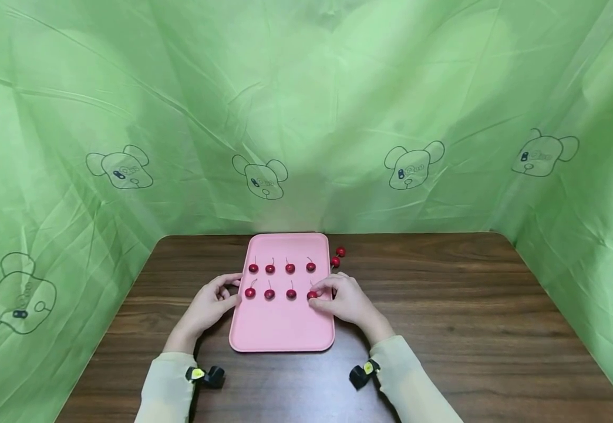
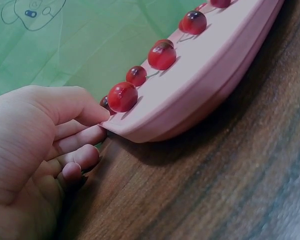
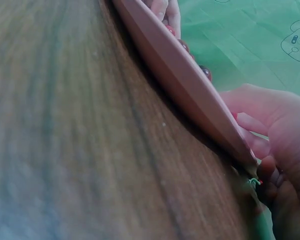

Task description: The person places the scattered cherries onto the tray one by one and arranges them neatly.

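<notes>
A pink tray [image 1: 280, 329] lies on the wooden table, bearing two rows of red cherries with stems. My left hand [image 1: 212, 304] pinches the tray's left edge between thumb and fingers; the left wrist view shows the thumb on the rim beside the nearest cherry [image 2: 123, 97]. Over the tray's right side, my right hand [image 1: 346, 301] holds a cherry [image 1: 312, 295] between thumb and forefinger, at the right end of the nearer row. In the right wrist view the tray's wall and the fingers mostly hide that cherry.
Just beyond the tray's right edge, two more cherries [image 1: 340, 251] lie on the brown table [image 1: 444, 294]. A green curtain [image 1: 333, 117] with printed bear heads hangs behind and at both sides. Each wrist wears a small black camera [image 1: 214, 377].
</notes>
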The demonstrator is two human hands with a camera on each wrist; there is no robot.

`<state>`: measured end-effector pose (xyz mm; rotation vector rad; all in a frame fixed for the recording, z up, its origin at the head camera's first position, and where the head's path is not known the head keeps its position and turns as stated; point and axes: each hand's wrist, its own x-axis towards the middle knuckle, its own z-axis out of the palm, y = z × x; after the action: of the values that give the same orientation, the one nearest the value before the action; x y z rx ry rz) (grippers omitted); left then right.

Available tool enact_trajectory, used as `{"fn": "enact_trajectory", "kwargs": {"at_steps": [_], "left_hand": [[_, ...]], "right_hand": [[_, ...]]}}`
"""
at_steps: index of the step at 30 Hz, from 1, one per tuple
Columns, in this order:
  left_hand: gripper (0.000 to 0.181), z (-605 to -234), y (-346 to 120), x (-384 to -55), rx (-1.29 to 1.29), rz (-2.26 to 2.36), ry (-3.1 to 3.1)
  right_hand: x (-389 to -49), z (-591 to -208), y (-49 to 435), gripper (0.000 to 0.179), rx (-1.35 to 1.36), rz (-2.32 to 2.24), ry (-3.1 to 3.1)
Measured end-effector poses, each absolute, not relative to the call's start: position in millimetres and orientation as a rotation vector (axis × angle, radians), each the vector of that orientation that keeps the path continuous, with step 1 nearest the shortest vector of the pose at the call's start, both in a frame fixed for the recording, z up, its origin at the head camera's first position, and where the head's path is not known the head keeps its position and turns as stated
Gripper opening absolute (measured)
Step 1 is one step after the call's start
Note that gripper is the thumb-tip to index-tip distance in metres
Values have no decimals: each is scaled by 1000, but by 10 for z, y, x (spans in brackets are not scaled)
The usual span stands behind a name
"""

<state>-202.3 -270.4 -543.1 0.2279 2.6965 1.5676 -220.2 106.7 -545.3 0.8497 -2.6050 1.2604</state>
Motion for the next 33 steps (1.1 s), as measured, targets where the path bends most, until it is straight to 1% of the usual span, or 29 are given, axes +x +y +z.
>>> {"fn": "enact_trajectory", "kwargs": {"at_steps": [14, 24, 33], "left_hand": [[52, -5437, -2707, -2042, 220, 1534, 2705], [51, -5439, -2722, -2032, 223, 1533, 2700], [52, -5436, -2716, -2026, 223, 1524, 2702]], "right_hand": [[-2185, -5390, 1080, 24, 812, 1248, -2661], [-2171, -5356, 1086, 38, 755, 1359, -2658], [-2172, -5343, 1117, 37, 775, 1430, -2601]]}}
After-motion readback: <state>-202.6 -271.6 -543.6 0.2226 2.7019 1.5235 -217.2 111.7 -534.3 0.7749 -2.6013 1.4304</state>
